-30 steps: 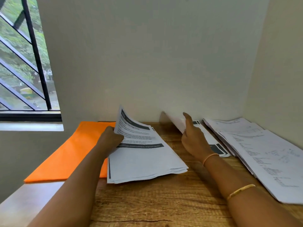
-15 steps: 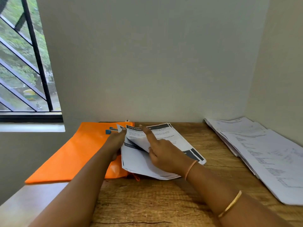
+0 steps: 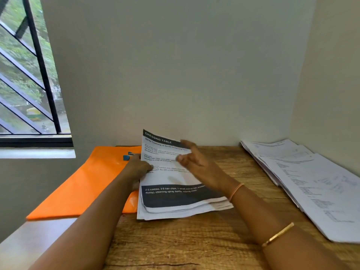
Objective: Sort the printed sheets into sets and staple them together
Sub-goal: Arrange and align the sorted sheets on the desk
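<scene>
A stack of printed sheets (image 3: 175, 199) with dark header bands lies on the wooden desk (image 3: 175, 246), its far end lifted. My left hand (image 3: 139, 168) grips the stack's left edge, thumb on top of the page. My right hand (image 3: 196, 162) hovers over the sheets' right side with fingers loosely spread, holding nothing. Behind my left hand a small blue stapler (image 3: 127, 155) rests on an orange folder (image 3: 81, 184), partly hidden.
A second, fanned pile of printed pages (image 3: 311, 184) runs along the right wall. The orange folder overhangs the desk's left edge by the window sill (image 3: 37, 152). Walls close the desk at the back and right.
The sheet that my right hand carried over from the right has been laid on top of the stack. My right hand has let go and lifted; my left hand now holds the stack's raised edge.
</scene>
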`<state>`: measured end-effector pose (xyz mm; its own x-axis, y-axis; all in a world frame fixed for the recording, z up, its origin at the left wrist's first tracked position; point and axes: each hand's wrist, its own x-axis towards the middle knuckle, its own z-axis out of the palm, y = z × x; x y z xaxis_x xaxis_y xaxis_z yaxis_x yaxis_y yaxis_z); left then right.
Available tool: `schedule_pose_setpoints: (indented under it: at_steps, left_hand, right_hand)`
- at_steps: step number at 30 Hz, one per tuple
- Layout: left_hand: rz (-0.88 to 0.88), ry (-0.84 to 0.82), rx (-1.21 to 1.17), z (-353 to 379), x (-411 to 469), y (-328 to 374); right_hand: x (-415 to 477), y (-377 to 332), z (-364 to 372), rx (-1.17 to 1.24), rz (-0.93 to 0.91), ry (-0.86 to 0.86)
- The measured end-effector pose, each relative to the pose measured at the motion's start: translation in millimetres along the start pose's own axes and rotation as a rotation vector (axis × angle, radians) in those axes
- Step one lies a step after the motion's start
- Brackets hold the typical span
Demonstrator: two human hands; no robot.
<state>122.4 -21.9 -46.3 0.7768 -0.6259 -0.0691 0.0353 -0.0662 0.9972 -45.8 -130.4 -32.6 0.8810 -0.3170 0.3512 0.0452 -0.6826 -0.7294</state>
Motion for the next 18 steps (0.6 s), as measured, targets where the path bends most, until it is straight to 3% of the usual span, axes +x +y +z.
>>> schedule_pose_setpoints:
  at_steps: [4,7,9,12,18]
  left_hand:
    - [0.019,-0.041,-0.106,4.8,-0.5,2.8]
    - [0.097,-0.068,-0.128,16.6,-3.8,4.9]
    - [0.159,-0.086,-0.130,25.6,-6.1,7.3]
    - [0.239,-0.083,-0.122,39.8,-12.4,11.2]
    - [0.540,0.067,-0.103,61.6,-15.2,23.8]
  right_hand:
    - [6.0,32.9,-30.4,-0.067,0.307,0.341]
    - [5.9,49.7,-45.5,0.200,0.601,0.347]
    - [5.5,54.0,-52.3,0.411,0.680,0.332]
    - [5.9,54.9,-59.6,0.463,0.649,0.407]
    - [2.4,33.7,-78.7,0.452,0.354,0.715]
